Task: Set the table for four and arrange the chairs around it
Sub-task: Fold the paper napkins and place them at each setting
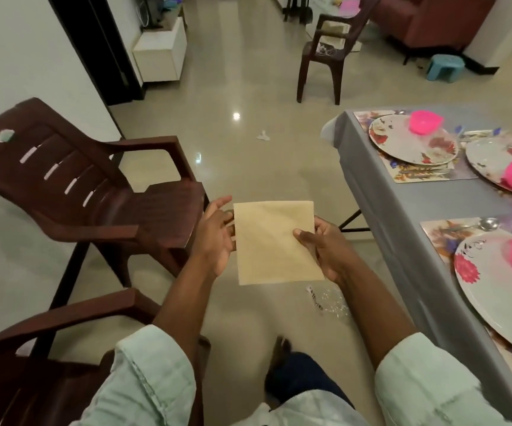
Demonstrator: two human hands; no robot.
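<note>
A glossy beige tiled floor [248, 87] runs through the room, reflecting a ceiling light. Along the left wall stand two dark brown plastic armchairs: the nearer chair [48, 348] at the bottom left corner, and the second chair [95, 192] just beyond it, its slatted back tilted toward the wall. Further back a white cabinet [161, 50] sits beside a dark doorway. A third brown chair [325, 53] stands well apart in the middle distance, with a small blue stool [445, 67] to its right.

At centre, above the floor and between the chairs and the table, both hands hold a tan paper napkin [274, 244]. It is a flat, nearly square sheet, slightly taller than wide, its long axis running away from the person and tipped a little to the left at the top. The left hand [214, 238] meets its left edge with fingers loosely spread and relaxed, some of them behind the sheet. The right hand [325, 247] pinches the right edge, thumb on the front face and fingers curled behind.

On the floor below lies a crumpled clear wrapper [328, 302]; a scrap of white paper [262, 135] lies further off.

At right, the table [402, 241], covered in grey cloth, carries floral placemats [414, 176], flowered plates [402, 142], pink bowls [425, 122] and a spoon [485, 224].
</note>
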